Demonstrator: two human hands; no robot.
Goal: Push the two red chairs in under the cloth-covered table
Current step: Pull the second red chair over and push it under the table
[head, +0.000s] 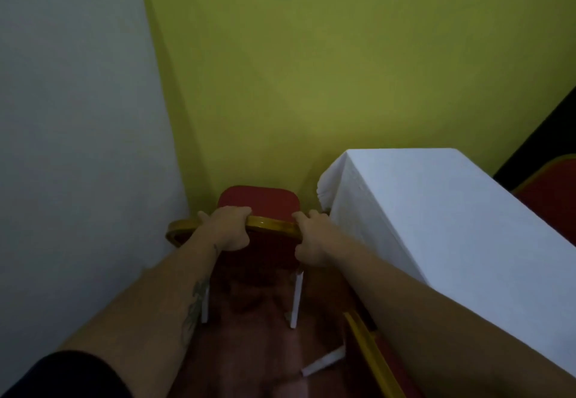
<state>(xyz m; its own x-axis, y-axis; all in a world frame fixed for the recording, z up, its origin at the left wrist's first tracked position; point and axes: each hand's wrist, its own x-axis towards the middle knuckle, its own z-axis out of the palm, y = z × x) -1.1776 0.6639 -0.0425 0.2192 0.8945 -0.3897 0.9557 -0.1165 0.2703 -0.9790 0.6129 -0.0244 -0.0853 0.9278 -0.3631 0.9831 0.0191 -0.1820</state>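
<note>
A red chair [258,202] with a gold-framed back and white legs stands in the room's corner, left of the table [436,210] draped in a white cloth. My left hand [227,229] grips the gold top rail of its back. At the rail's right end, my right hand [311,238] holds the back too. The chair's seat faces the green wall, beside the table, not under it. A second red chair [371,354] with a gold frame shows partly under my right forearm, close against the table's near side.
A white wall [78,148] is close on the left and a green wall [311,70] straight ahead. Another red, gold-edged chair [551,191] stands beyond the table at the right edge. The floor [249,351] is reddish-brown.
</note>
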